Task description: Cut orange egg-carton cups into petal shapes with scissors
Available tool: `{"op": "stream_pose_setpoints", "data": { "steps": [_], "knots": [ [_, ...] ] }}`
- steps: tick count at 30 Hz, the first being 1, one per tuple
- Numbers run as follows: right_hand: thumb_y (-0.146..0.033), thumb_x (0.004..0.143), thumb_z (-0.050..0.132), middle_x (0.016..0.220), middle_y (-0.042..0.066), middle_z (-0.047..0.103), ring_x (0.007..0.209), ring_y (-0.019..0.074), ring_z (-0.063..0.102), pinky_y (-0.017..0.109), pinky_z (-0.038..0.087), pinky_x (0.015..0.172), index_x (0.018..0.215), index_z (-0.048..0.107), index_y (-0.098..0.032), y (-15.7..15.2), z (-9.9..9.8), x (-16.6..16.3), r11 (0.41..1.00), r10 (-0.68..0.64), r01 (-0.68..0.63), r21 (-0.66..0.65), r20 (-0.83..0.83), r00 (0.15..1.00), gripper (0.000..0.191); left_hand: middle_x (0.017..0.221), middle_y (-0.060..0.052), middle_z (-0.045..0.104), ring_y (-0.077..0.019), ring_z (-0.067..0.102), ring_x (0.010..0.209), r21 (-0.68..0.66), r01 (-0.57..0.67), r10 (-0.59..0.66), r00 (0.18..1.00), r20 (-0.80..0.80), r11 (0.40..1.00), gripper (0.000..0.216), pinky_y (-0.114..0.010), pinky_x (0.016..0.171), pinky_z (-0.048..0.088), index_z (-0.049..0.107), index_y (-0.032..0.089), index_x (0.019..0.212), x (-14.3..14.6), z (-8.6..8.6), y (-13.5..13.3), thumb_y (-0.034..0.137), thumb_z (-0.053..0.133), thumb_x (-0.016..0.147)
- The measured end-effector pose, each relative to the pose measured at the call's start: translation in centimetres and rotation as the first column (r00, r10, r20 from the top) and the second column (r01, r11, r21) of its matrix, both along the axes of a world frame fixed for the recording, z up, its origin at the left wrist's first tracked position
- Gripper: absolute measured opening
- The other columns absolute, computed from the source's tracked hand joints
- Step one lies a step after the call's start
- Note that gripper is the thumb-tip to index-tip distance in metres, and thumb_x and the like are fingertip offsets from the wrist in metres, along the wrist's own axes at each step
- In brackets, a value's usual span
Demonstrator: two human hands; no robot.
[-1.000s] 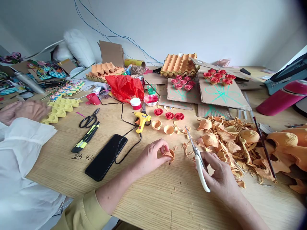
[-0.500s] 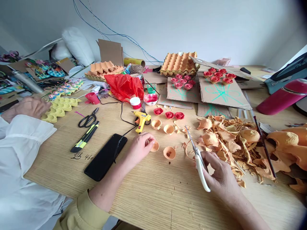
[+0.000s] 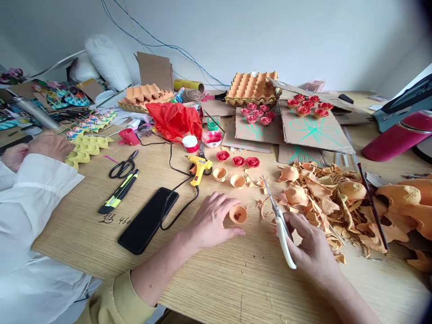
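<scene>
My left hand (image 3: 214, 221) is open, thumb and fingers spread on the left side of a small orange egg-carton cup (image 3: 238, 215) standing on the table. A dark reddish bit lies inside that cup. In my right hand (image 3: 308, 243) is a pair of white-handled scissors (image 3: 281, 225), blades pointing away from me and slightly parted. Two more cups, one (image 3: 220, 174) at the left and one (image 3: 238, 181) at the right, sit beyond my left hand. Behind them is a row of red paper roses (image 3: 238, 161). Carton scraps (image 3: 324, 189) are heaped beside my right hand.
A yellow glue gun (image 3: 199, 168), a black phone (image 3: 148, 220), a utility knife (image 3: 119, 192) and black scissors (image 3: 123, 165) lie left. A co-worker's hand (image 3: 50, 145) rests by a yellow carton (image 3: 87, 149). Cardboard with roses (image 3: 313, 130) and a pink bottle (image 3: 396, 136) are at the right.
My left hand has moved right, from the left cup to the one beside it, and its fingers have spread. The left cup is now hidden. My right hand stays with the scissors.
</scene>
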State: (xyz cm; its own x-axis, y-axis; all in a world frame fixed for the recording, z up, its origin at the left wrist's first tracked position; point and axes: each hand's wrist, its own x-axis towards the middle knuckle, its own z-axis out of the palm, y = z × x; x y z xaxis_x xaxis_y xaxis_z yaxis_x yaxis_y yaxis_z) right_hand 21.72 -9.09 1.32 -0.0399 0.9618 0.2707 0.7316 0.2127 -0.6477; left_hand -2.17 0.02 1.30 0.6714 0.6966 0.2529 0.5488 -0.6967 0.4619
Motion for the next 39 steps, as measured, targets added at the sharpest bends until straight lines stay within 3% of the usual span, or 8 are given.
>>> {"op": "stream_pose_setpoints", "data": {
  "steps": [11,16,20,23,26,28,33,39],
  "knots": [
    [-0.036,0.097,0.051,0.065,-0.002,0.052,0.062,0.0148,0.048,0.026,0.041,0.058,0.076,0.052,-0.022,-0.1,-0.5,0.1,1.000,0.015,-0.015,-0.010,-0.005,1.000,0.026,0.116,-0.006,0.067,-0.0258,0.058,0.108,0.026,-0.123,0.122,0.992,0.029,0.992,0.047,-0.043,0.094,0.047,0.059,0.021,0.122,0.2,-1.1,0.9,0.027,0.078,0.080],
    [-0.037,0.098,0.051,0.065,-0.002,0.051,0.062,0.0149,0.048,0.027,0.041,0.059,0.077,0.053,-0.022,-0.1,-0.5,0.1,1.000,0.015,-0.015,-0.006,-0.013,1.000,0.026,0.119,-0.006,0.068,-0.0276,0.059,0.110,0.024,-0.138,0.138,0.990,-0.015,0.990,0.057,-0.044,0.093,0.047,0.054,0.024,0.128,0.0,-1.2,1.3,0.028,0.080,0.077],
    [-0.036,0.098,0.051,0.065,-0.002,0.051,0.063,0.0148,0.047,0.026,0.041,0.058,0.078,0.053,-0.022,-0.1,-0.4,0.1,1.000,0.021,-0.021,0.001,-0.018,1.000,0.025,0.117,-0.008,0.066,-0.0308,0.057,0.107,0.087,-0.191,0.198,0.977,-0.074,0.978,0.071,-0.047,0.091,0.046,0.052,0.023,0.130,0.0,-1.0,1.3,0.042,0.084,0.071],
    [-0.036,0.098,0.052,0.066,-0.003,0.050,0.062,0.0145,0.047,0.026,0.041,0.059,0.077,0.052,-0.022,-0.1,-0.4,0.2,1.000,0.024,-0.024,-0.002,-0.018,1.000,0.025,0.112,-0.008,0.067,-0.0308,0.058,0.104,0.082,-0.214,0.222,0.969,-0.108,0.973,0.061,-0.047,0.089,0.045,0.055,0.021,0.122,0.2,-0.9,1.3,0.043,0.083,0.072],
    [-0.036,0.098,0.052,0.066,-0.002,0.050,0.063,0.0145,0.046,0.026,0.041,0.059,0.078,0.051,-0.022,-0.1,-0.5,0.2,1.000,0.026,-0.026,0.001,-0.014,1.000,0.025,0.115,-0.008,0.067,-0.0287,0.059,0.106,0.039,-0.195,0.197,0.977,-0.084,0.980,0.047,-0.046,0.091,0.044,0.054,0.022,0.121,0.2,-0.9,1.3,0.028,0.076,0.080],
    [-0.036,0.098,0.052,0.066,-0.002,0.050,0.063,0.0147,0.046,0.026,0.041,0.059,0.078,0.052,-0.022,0.0,-0.5,0.1,1.000,0.028,-0.028,0.007,-0.014,1.000,0.024,0.121,-0.008,0.065,-0.0288,0.057,0.111,0.034,-0.171,0.173,0.983,-0.065,0.985,0.052,-0.046,0.093,0.043,0.050,0.023,0.127,0.1,-0.8,1.3,0.021,0.073,0.081],
    [-0.036,0.098,0.051,0.066,-0.003,0.050,0.063,0.0146,0.047,0.026,0.041,0.058,0.077,0.051,-0.022,0.0,-0.5,0.0,1.000,0.030,-0.029,0.008,-0.014,0.999,0.025,0.123,-0.008,0.065,-0.0315,0.056,0.112,0.054,-0.178,0.181,0.982,-0.059,0.982,0.068,-0.048,0.092,0.042,0.046,0.023,0.131,0.1,-0.8,1.3,0.032,0.082,0.074],
    [-0.036,0.098,0.052,0.067,-0.003,0.050,0.063,0.0142,0.046,0.026,0.041,0.059,0.079,0.050,-0.022,-0.1,-0.6,0.1,0.999,0.032,-0.032,-0.006,-0.013,0.999,0.024,0.115,-0.007,0.068,-0.0294,0.059,0.108,0.029,-0.215,0.216,0.976,-0.036,0.976,0.048,-0.047,0.091,0.043,0.053,0.023,0.119,0.4,-1.2,1.5,0.030,0.079,0.078]
  ]
}}
